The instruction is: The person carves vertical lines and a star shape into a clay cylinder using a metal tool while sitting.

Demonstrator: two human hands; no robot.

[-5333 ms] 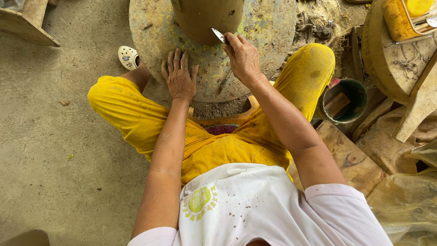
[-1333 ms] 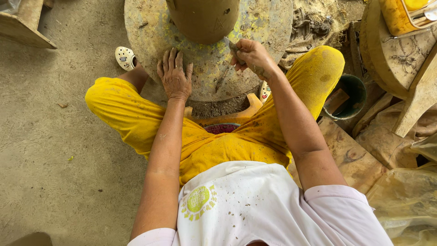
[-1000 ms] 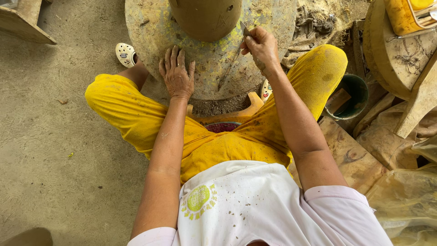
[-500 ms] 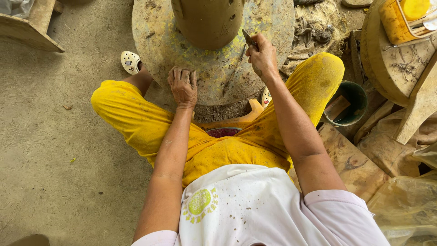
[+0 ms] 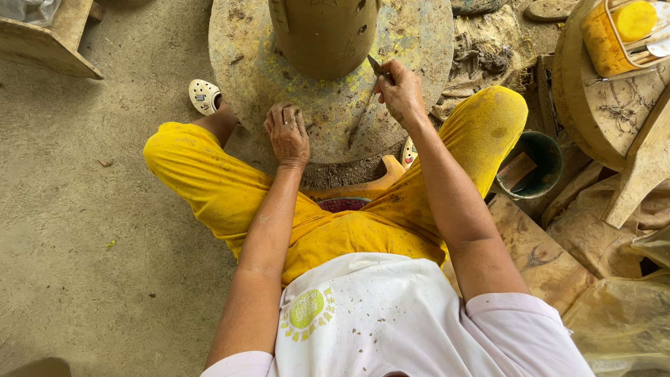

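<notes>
A brown clay pot (image 5: 326, 31) stands upright on a round, clay-smeared turntable (image 5: 426, 42) between my knees. My right hand (image 5: 399, 92) is closed around a thin metal blade tool (image 5: 377, 67), whose tip touches the pot's lower right side. A thin strand hangs down from that hand over the wheel. My left hand (image 5: 286, 132) rests on the near edge of the turntable with its fingers curled, holding nothing. I sit low in yellow trousers, knees spread around the wheel.
A dark green bucket (image 5: 544, 150) with a wooden piece stands by my right knee. A second round board (image 5: 593, 98) with a yellow container (image 5: 618, 31) lies at the right. Wooden planks and plastic sheeting lie at the lower right. A wooden stool (image 5: 49, 42) is at the top left.
My right hand has gone from holding the blade out over the wheel to pressing it against the pot's base. My left hand has curled its fingers on the wheel edge.
</notes>
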